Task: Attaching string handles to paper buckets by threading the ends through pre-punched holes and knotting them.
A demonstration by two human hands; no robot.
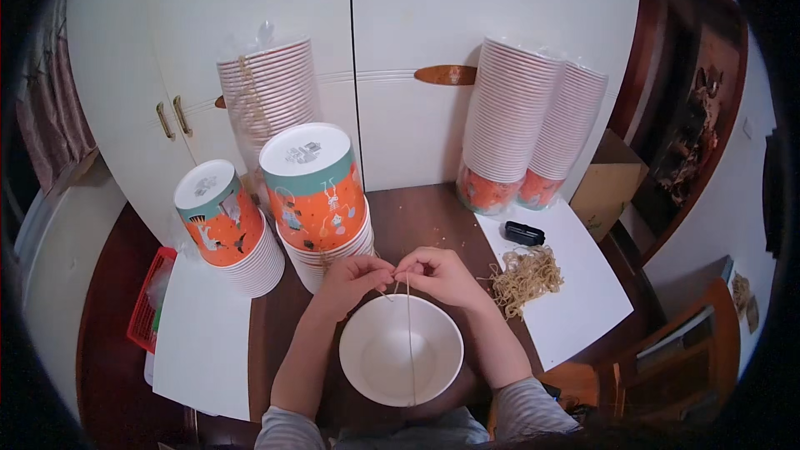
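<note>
A round white paper tub [371,358] stands mouth up at the table's near edge, in front of my body. A thin strand of tan twine [411,342] runs across its opening, from my fingers down to the near rim. Above the far rim, my left hand [357,282] and my right hand [437,277] meet, thumbs and fingertips pinched together on the twine. A short loose end hangs by the left fingers. Whether there is a knot between the fingertips is too small to tell. A tangled heap of twine [527,277] lies right of my right hand.
Upside-down stacks of orange and green paper tubs [312,200] stand left of my hands. Plastic-wrapped tub stacks [512,108] rise against the white cabinet [408,0]. A black case [524,233] lies beside the twine. A red basket [150,308] is far left, a wooden chair [692,350] right.
</note>
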